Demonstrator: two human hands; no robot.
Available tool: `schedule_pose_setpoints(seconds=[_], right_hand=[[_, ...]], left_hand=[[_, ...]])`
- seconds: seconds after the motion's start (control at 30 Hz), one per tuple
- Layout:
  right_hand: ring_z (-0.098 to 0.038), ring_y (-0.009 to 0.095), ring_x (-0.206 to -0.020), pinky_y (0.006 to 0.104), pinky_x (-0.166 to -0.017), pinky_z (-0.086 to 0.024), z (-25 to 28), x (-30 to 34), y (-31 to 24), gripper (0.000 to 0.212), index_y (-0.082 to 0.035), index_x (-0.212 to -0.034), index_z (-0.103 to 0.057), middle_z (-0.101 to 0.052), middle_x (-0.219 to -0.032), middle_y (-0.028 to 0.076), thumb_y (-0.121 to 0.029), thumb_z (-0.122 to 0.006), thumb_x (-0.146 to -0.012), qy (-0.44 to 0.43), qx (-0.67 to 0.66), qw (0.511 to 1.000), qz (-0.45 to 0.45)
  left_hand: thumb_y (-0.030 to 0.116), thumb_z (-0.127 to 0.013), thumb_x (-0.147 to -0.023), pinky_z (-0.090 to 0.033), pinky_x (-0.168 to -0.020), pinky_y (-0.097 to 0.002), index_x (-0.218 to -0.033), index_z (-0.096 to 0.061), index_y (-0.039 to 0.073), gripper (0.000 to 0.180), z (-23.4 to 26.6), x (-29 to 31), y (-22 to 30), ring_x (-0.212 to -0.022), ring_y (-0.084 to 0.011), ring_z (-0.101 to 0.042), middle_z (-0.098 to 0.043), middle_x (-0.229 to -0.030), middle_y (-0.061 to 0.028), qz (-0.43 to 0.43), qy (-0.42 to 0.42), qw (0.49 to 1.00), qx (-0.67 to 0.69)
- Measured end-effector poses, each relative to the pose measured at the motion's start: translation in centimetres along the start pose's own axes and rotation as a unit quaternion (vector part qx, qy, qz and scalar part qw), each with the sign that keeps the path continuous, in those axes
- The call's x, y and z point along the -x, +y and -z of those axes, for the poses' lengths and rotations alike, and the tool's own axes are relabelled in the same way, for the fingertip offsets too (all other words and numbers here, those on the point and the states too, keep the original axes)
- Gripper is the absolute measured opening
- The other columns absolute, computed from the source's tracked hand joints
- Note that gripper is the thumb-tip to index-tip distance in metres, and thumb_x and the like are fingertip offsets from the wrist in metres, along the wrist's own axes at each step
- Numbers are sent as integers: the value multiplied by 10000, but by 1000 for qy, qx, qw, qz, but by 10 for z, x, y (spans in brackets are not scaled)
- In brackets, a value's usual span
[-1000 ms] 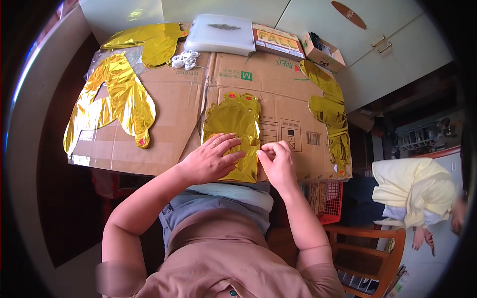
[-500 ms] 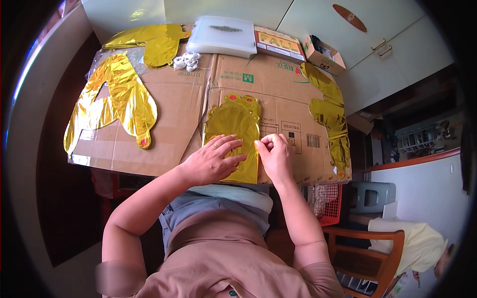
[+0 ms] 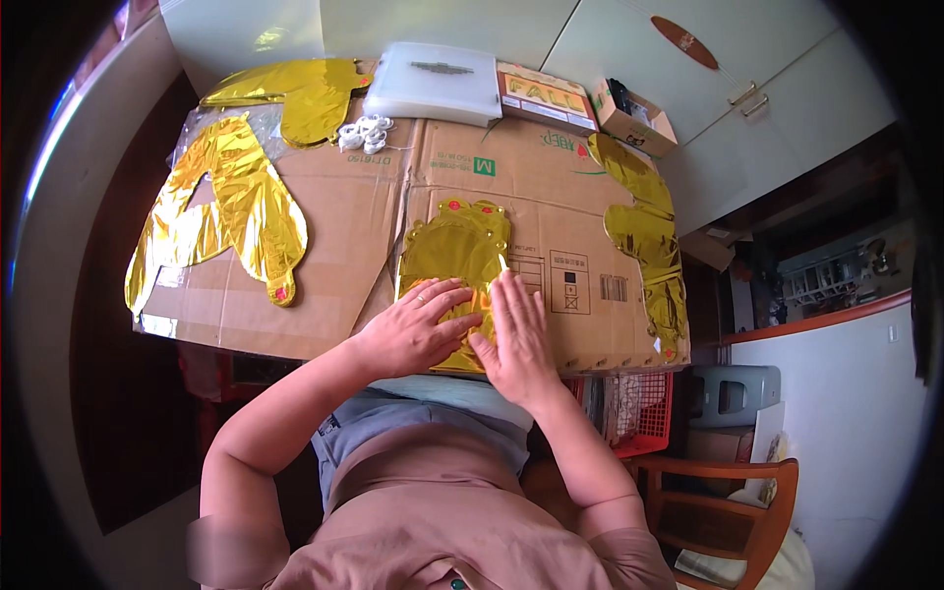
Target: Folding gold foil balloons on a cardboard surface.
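A folded gold foil balloon [image 3: 454,251] lies flat on the cardboard in front of me, with red spots along its far edge. My left hand [image 3: 421,326] rests palm down on its near part, fingers spread. Across the balloon's right edge lies my right hand [image 3: 518,339], its fingers stretched out flat and its thumb near the left fingertips. Both hands cover much of the balloon's near half. To the left is a gold A-shaped foil balloon [image 3: 265,192], laid out flat and wrinkled. Along the right side another gold foil balloon [image 3: 639,228] hangs toward the cardboard's edge.
Flattened cardboard [image 3: 344,236] covers the table. At the back are more gold foil [image 3: 315,108], white ribbon coils [image 3: 365,134], a translucent plastic case [image 3: 433,84], a printed box [image 3: 546,100] and a small open carton [image 3: 634,116]. A wooden chair [image 3: 723,472] and red basket [image 3: 644,413] stand at right.
My right hand has gone from a pinch at the balloon's right edge to lying flat over that edge. The left hand stays about in place. A person in pale yellow behind the chair has mostly left view.
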State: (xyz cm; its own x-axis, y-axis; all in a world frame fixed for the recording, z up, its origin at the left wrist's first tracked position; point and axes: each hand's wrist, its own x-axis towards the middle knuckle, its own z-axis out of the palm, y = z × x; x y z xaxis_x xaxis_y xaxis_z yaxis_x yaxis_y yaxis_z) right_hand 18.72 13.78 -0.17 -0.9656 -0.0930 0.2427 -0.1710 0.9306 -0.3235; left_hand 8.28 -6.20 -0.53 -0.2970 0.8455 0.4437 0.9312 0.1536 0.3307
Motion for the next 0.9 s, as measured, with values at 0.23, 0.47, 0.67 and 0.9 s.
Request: schedule_pose_setpoints(seconds=[0.23, 0.47, 0.67, 0.9], right_hand=[[-209, 380, -1530, 551, -1238, -113, -2, 2, 2, 789, 45, -1562, -252, -222, -1638, 247, -458, -508, -1011, -53, 35, 998, 1], [-206, 376, -1532, 532, -1234, -147, -1, 2, 1, 781, 11, -1564, -278, -207, -1650, 228, -442, -558, -992, -48, 25, 998, -17], [-308, 419, -1473, 518, -1211, -241, -1, 5, 6, 673, 34, -1487, -403, -340, -1571, 268, -377, -594, -991, 25, -10, 1000, -15], [-375, 421, -1430, 515, -1188, -292, -1, 6, 6, 614, 31, -1450, -457, -409, -1528, 261, -305, -637, -969, 50, -1, 999, -17]], left_hand=[[184, -740, -853, -428, -1091, -490, -1326, -608, 97, 498, 5, -2, 3, -1302, -366, -512, -535, -1354, -174, 6, 2, 1000, 11], [176, -735, -849, -430, -1087, -484, -1300, -618, 79, 476, 7, -5, 3, -1280, -365, -525, -543, -1340, -179, 5, 9, 1000, 17], [171, -736, -837, -426, -1090, -483, -1295, -617, 73, 484, 6, -4, 3, -1285, -364, -523, -546, -1347, -171, 3, 10, 1000, 20], [192, -712, -873, -416, -1104, -484, -1299, -609, 79, 452, 8, -4, 4, -1298, -360, -515, -543, -1359, -172, 13, -5, 1000, 15]])
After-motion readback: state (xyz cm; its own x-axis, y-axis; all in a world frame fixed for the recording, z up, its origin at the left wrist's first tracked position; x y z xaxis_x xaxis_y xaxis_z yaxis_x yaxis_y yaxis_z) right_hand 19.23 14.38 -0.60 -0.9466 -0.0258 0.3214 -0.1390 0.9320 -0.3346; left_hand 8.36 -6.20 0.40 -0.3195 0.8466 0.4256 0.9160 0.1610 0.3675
